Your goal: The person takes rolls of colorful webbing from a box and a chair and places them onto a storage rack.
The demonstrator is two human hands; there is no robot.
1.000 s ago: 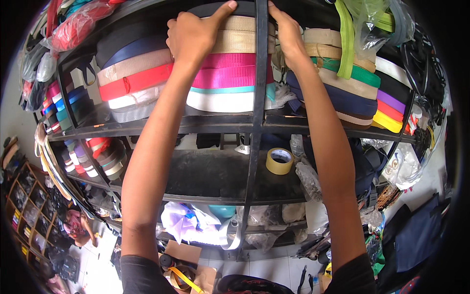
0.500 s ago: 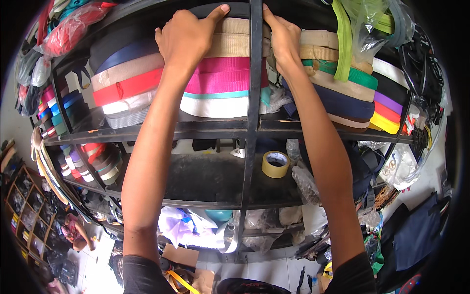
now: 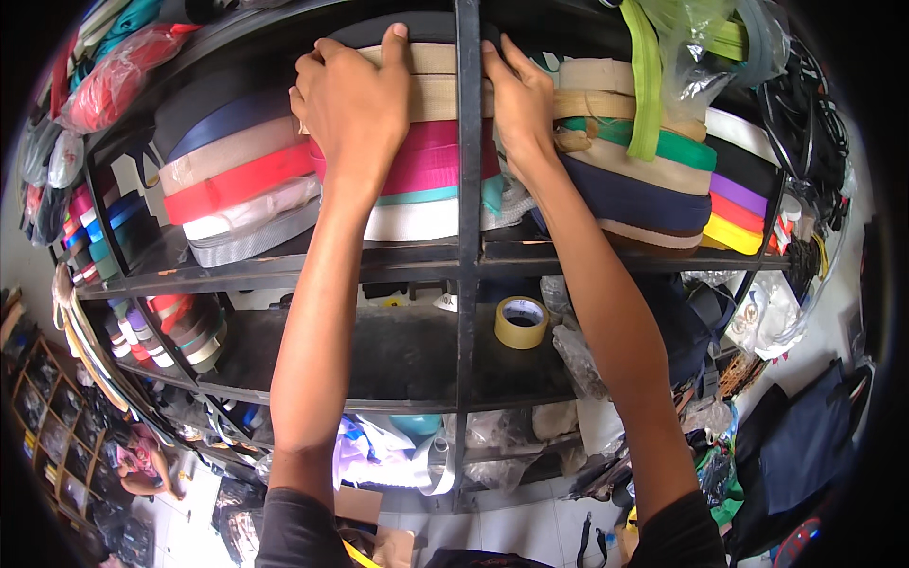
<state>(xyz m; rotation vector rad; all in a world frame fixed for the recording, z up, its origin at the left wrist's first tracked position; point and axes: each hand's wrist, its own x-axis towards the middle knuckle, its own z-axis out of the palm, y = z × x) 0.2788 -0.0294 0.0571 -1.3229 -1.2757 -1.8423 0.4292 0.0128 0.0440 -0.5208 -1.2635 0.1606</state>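
Our left hand (image 3: 355, 109) clasps beige rolls (image 3: 433, 100) | right hand (image 3: 524, 106) right of post (image 3: 468, 151), grip unclear | rolls stretch left-right between hands

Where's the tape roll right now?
In the head view, the tape roll sits just right of the black post, one level below the stacked rolls.

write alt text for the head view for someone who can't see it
A person's left hand and right hand reach up to a stack of coloured strap rolls, one hand on each side of a black post. More rolls flank it on the shelf, and a yellow tape roll sits on the shelf below.
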